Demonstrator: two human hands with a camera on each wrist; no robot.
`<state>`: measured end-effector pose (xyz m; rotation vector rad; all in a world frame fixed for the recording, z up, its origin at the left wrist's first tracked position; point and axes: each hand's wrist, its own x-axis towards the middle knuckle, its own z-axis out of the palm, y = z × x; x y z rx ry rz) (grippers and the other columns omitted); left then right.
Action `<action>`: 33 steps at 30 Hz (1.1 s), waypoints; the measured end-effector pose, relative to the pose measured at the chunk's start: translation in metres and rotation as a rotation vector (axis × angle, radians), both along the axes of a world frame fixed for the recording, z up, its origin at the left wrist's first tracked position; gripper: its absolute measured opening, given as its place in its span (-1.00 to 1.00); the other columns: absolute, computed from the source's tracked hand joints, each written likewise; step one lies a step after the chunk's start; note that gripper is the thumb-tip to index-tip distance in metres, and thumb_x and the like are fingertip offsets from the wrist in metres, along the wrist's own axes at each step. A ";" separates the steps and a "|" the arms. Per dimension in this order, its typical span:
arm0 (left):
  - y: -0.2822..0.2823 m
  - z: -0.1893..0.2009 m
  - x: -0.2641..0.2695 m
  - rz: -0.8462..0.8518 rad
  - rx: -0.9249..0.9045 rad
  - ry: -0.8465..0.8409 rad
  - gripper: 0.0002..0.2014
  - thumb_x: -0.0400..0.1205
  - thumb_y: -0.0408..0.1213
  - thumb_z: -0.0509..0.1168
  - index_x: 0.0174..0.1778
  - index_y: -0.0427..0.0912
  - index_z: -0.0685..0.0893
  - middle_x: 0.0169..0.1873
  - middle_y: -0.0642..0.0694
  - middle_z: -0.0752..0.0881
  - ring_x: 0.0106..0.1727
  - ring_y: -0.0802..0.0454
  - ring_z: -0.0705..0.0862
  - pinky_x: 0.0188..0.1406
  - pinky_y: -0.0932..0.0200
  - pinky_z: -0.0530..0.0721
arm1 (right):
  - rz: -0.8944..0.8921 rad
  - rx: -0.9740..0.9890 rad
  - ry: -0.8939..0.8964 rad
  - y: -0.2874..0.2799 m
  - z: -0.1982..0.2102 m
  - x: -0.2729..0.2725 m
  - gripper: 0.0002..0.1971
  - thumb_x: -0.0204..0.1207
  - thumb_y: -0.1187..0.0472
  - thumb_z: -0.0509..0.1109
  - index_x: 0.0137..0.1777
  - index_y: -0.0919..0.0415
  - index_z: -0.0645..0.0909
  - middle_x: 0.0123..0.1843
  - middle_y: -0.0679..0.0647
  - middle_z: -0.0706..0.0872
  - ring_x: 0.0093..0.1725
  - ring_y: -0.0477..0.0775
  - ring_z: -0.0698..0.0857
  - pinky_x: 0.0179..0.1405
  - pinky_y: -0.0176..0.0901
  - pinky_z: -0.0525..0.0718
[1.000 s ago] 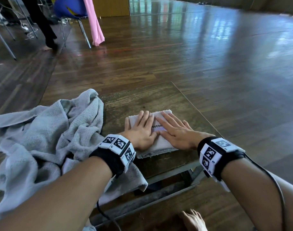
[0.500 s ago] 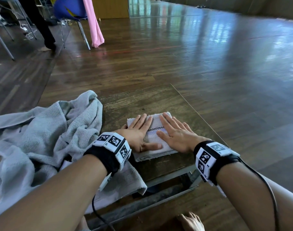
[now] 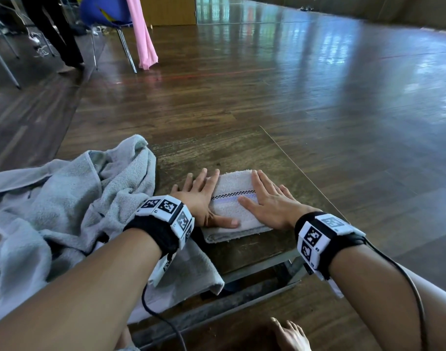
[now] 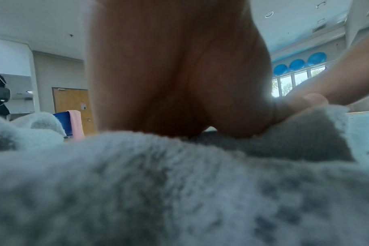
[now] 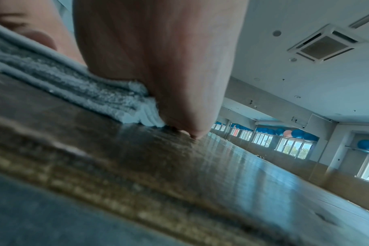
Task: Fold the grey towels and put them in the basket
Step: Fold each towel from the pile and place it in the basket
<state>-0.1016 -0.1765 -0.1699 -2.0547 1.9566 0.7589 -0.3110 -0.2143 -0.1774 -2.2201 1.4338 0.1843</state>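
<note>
At far left we see a heap of unfolded grey towels (image 3: 52, 203) spilling over the near edge of a low wooden table (image 3: 217, 153). Beside it lies the folded towel (image 3: 238, 198), flat on the tabletop near its front edge, a checked band across it. The left hand (image 3: 200, 198) rests on the fold's left side, fingers straight, thumb laid along the near edge; the right hand (image 3: 270, 201) presses flat on the right side, fingers extended, grasping nothing. Beyond, we note a glossy wooden floor (image 3: 318, 84), a blue chair (image 3: 102, 11) draped with pink cloth (image 3: 143, 39) at upper left, and, in the right wrist view, windows (image 5: 293, 146) with blue balls (image 5: 297, 133) above them.
</note>
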 end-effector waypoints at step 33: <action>0.014 0.060 -0.013 0.397 -0.658 0.844 -0.71 0.51 -0.25 0.56 0.04 -0.07 0.60 -0.11 0.06 0.76 -0.12 0.15 0.73 -0.18 0.28 0.60 | -0.489 -0.085 -0.489 0.005 0.034 0.013 0.00 0.45 -0.64 0.01 0.47 0.28 0.41 0.29 0.23 0.70 0.24 0.26 0.70 0.22 0.18 0.64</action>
